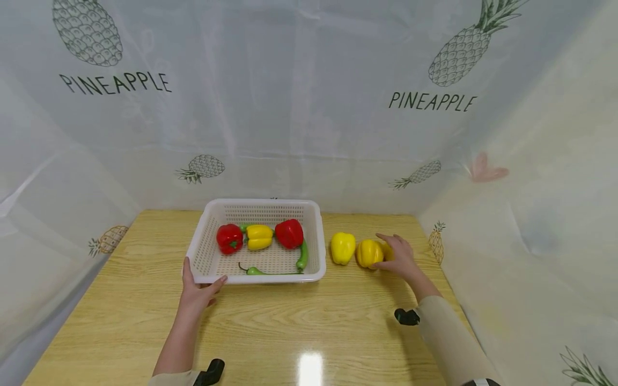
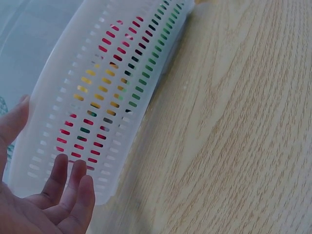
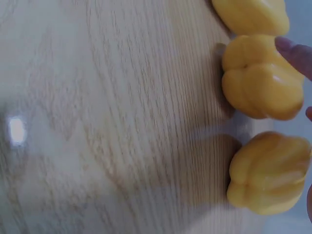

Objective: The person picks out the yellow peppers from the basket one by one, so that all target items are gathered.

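Observation:
My left hand [image 1: 195, 292] holds the near left corner of a white perforated basket [image 1: 198, 252], thumb at the front rim, one finger along the side. In the left wrist view, more fingers [image 2: 73, 190] bend close to its front wall. My right hand [image 1: 399, 257] reaches over a row of yellow bell peppers with thumb and fingers spread. Its fingertips reach the middle yellow bell pepper [image 1: 369, 253], and one fingertip overlaps that pepper in the right wrist view. The right yellow bell pepper [image 3: 265, 175] is mostly hidden under this hand in the head view. A left yellow bell pepper [image 1: 343, 248] stands nearest the basket.
In the basket lie a red bell pepper [image 1: 229, 239], another red bell pepper [image 1: 289, 234], a yellow bell pepper [image 1: 259, 237] and several green chili peppers [image 1: 302, 256]. The wood-grain table [image 1: 270, 327] ends against a pineapple-printed sheet [image 1: 289, 118] behind and at the sides.

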Demonstrator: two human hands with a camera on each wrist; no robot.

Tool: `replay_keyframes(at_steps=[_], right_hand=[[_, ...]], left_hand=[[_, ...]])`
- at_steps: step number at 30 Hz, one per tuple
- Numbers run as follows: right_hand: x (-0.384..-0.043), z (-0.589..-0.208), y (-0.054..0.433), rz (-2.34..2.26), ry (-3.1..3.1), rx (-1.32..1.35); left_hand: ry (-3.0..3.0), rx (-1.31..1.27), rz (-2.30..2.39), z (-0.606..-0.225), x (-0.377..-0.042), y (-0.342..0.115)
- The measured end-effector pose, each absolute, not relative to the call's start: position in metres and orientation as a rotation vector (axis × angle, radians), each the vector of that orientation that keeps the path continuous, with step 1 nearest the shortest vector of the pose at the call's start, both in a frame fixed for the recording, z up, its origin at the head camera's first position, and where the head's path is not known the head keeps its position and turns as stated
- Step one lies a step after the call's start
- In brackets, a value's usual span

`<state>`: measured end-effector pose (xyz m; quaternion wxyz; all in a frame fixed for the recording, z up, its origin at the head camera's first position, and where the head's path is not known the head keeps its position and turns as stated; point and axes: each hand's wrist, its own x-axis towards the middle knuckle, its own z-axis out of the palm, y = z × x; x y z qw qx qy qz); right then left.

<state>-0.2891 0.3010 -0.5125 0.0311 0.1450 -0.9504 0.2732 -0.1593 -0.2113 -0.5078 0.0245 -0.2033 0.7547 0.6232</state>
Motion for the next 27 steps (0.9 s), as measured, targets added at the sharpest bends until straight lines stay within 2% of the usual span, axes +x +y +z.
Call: replay_keyframes(at_steps=[27], right_hand=[[-0.306,-0.510,0.287,0.666,-3.064,0.614]], left_hand=[[2.356,-0.603,1.945,-0.508,-0.159,-0.212]])
